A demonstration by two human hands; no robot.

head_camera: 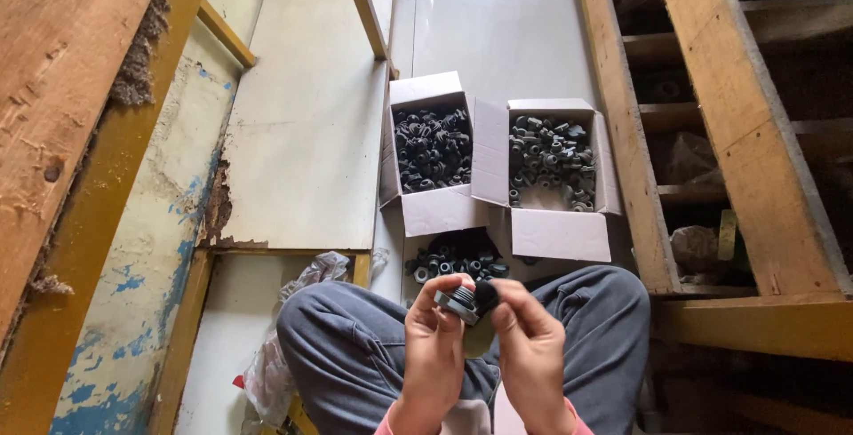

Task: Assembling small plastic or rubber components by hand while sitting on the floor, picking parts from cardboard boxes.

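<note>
Left hand [433, 339] pinches a threaded grey fitting [458, 303], its axis tilted right toward a black cap [486, 296] gripped by the right hand [530, 346].

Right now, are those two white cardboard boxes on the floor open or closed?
Open. Both the left box and the right box have their flaps spread outward, and the dark small parts that fill them show from above.

1. A glossy pale tiled floor [498, 35] runs between a wooden frame on the left and a wooden rack on the right.
2. Two open white cardboard boxes sit side by side, touching: the left box [433, 208] holds dark fittings, the right box [558, 232] greyer ones.
3. A loose pile of dark fittings [458, 259] lies just in front of the boxes.
4. A crumpled plastic bag [306, 279] rests near the floor's left edge.
</note>
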